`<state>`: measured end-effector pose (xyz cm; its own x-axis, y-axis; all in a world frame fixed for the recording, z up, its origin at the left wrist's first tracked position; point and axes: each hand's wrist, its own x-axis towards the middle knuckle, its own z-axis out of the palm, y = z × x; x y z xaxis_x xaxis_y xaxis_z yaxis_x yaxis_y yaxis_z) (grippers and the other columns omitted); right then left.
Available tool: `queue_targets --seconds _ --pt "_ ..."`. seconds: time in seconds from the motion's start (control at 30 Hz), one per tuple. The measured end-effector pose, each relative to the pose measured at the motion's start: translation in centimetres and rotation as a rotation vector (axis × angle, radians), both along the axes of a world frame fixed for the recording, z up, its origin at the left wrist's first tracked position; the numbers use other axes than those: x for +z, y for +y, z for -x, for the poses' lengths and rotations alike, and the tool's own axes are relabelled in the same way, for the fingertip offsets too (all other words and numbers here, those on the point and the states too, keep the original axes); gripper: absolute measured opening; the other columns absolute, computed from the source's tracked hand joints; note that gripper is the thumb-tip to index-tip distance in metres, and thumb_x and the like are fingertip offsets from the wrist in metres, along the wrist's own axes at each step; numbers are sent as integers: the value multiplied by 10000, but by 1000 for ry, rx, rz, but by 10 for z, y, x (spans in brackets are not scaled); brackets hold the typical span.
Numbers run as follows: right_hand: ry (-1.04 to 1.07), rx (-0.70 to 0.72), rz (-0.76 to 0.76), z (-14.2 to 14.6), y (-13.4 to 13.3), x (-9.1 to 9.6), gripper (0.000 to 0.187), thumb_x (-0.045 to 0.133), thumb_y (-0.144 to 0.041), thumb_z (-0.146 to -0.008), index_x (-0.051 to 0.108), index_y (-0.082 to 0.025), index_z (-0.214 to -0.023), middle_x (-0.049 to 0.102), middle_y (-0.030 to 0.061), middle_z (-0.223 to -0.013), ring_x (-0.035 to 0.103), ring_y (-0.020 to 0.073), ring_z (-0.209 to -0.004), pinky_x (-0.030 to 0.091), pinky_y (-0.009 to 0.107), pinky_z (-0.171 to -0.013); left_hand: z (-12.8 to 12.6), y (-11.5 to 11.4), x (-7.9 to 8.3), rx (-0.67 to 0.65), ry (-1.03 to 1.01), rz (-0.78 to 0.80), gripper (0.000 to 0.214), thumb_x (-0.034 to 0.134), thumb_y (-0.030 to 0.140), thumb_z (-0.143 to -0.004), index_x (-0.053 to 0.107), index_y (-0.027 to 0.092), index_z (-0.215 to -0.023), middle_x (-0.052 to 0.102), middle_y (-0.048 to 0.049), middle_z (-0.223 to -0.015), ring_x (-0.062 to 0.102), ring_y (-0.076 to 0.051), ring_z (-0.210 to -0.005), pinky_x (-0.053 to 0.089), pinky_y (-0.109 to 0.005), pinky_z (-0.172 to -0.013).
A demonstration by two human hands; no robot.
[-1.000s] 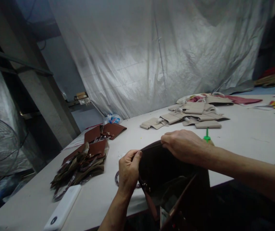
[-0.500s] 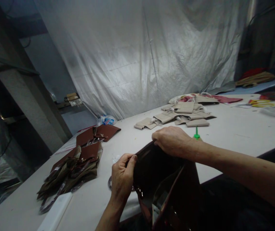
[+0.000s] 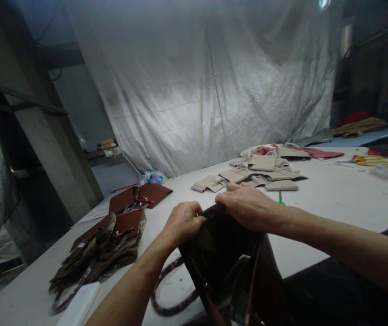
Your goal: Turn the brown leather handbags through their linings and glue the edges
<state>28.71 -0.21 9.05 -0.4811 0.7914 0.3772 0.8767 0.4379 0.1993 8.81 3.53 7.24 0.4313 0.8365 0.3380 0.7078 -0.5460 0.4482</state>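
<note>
A dark brown bag (image 3: 228,253) hangs over the near edge of the white table (image 3: 333,194), its mouth open toward me. My left hand (image 3: 182,222) is closed on the far rim of the bag at its left. My right hand (image 3: 248,206) grips the same rim just to the right, fingers curled over the edge. The two hands are close together. A dark looped handle (image 3: 167,294) of the bag lies on the table below my left forearm. Something pale shows inside the bag.
A heap of brown flaps and olive bag parts (image 3: 109,235) lies at the left. Beige leather pieces (image 3: 262,170) are piled further back, with a green-tipped object (image 3: 280,198) behind my right wrist. Yellow scissors (image 3: 371,160) lie far right. A white sheet (image 3: 197,86) hangs behind.
My left hand has moved up and right along the bag's rim, close to my right hand. The bag's mouth has narrowed and its looped handle now shows on the table.
</note>
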Motion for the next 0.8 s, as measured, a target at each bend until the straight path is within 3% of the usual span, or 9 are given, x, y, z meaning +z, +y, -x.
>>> queue_targets --seconds 0.13,0.33,0.57,0.8 --pt "69 24 -6 -6 -4 -2 205 450 -123 -846 644 -192 -856 595 79 -752 535 204 -703 299 286 -619 9 -3 -4 6 -42 48 92 616 216 -696 707 200 -693 676 -21 -649 591 -166 -618 368 -226 -546" --pt "104 2 -20 -9 8 -7 282 497 -128 -822 655 -170 -1052 640 113 -838 567 225 -801 331 282 -663 7 -5 -6 -38 -83 68 105 602 206 -698 705 203 -717 669 -21 -645 584 -159 -594 353 -215 -517" --pt "-18 -49 -36 -2 14 -6 168 509 -95 -752 664 -158 -760 687 91 -749 582 223 -728 316 305 -629 1 -7 -8 -43 -52 76 125 566 215 -714 690 213 -734 659 -16 -655 564 -154 -581 334 -222 -511" --pt "31 -39 4 -3 16 -6 173 515 -88 -735 673 -151 -764 687 91 -757 549 203 -737 317 294 -621 0 -7 -8 -41 -70 137 110 570 233 -710 674 210 -739 631 -2 -631 538 -140 -560 307 -219 -500"
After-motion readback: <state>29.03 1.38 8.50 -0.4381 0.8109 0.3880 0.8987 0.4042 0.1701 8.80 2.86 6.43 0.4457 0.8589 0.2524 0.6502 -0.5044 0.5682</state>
